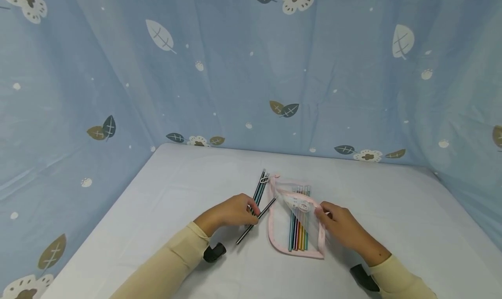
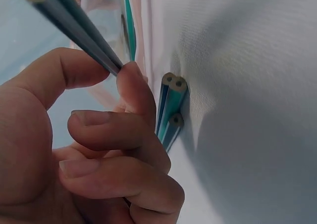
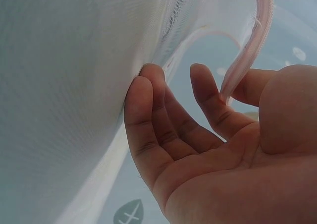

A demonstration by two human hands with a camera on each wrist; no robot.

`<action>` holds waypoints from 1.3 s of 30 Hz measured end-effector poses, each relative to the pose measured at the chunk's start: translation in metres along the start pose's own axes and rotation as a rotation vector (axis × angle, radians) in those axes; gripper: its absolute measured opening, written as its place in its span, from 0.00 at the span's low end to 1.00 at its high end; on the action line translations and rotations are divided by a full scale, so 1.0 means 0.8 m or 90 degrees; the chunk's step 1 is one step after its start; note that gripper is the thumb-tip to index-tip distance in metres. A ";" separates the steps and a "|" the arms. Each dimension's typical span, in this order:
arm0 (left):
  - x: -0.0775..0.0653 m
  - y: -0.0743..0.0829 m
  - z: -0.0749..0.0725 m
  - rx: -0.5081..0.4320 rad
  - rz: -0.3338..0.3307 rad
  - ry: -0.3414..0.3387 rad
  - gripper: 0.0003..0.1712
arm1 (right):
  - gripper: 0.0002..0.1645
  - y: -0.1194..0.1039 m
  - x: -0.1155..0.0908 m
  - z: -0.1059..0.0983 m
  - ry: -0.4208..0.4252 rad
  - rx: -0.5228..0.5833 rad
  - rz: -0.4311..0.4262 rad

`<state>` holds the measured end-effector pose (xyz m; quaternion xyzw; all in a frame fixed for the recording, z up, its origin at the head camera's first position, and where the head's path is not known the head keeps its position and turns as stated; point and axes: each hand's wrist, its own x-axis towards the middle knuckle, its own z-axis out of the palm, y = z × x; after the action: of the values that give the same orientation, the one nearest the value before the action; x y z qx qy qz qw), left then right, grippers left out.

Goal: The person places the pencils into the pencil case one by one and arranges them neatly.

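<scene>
My left hand (image 1: 234, 212) pinches a dark pencil (image 1: 245, 234) between thumb and index finger. The pencil slants up to the right, its far end at the left side of a see-through pouch with pink trim (image 1: 298, 253). In the left wrist view the pencil (image 2: 81, 33) shows its blunt end, while the other fingers curl below. My right hand (image 1: 345, 227) pinches the pouch's lifted flap at its pink zipper edge (image 3: 252, 50), the remaining fingers against the white mesh (image 3: 99, 85). Several coloured pencils (image 1: 300, 238) lie side by side inside the pouch.
Several loose dark and teal pencils (image 1: 259, 188) lie on the white table (image 1: 196, 172) left of the pouch, partly behind my left hand. A pale cord (image 1: 264, 179) sits by the pouch's upper left corner. A blue patterned curtain (image 1: 235, 72) hangs behind the table.
</scene>
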<state>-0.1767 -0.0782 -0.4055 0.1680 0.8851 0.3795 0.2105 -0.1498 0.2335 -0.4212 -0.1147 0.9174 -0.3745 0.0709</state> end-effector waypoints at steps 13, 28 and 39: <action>0.020 0.010 0.017 -0.034 0.001 -0.010 0.08 | 0.16 0.003 0.001 0.000 0.003 0.005 -0.002; 0.036 0.027 0.026 -0.025 0.005 0.051 0.09 | 0.16 0.001 0.002 0.000 0.007 -0.006 0.002; 0.046 0.036 0.040 -0.045 0.004 0.070 0.10 | 0.15 -0.003 0.001 -0.002 0.008 -0.004 0.003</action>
<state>-0.1878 -0.0231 -0.4128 0.1424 0.8808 0.4200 0.1659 -0.1504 0.2330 -0.4185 -0.1104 0.9193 -0.3720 0.0659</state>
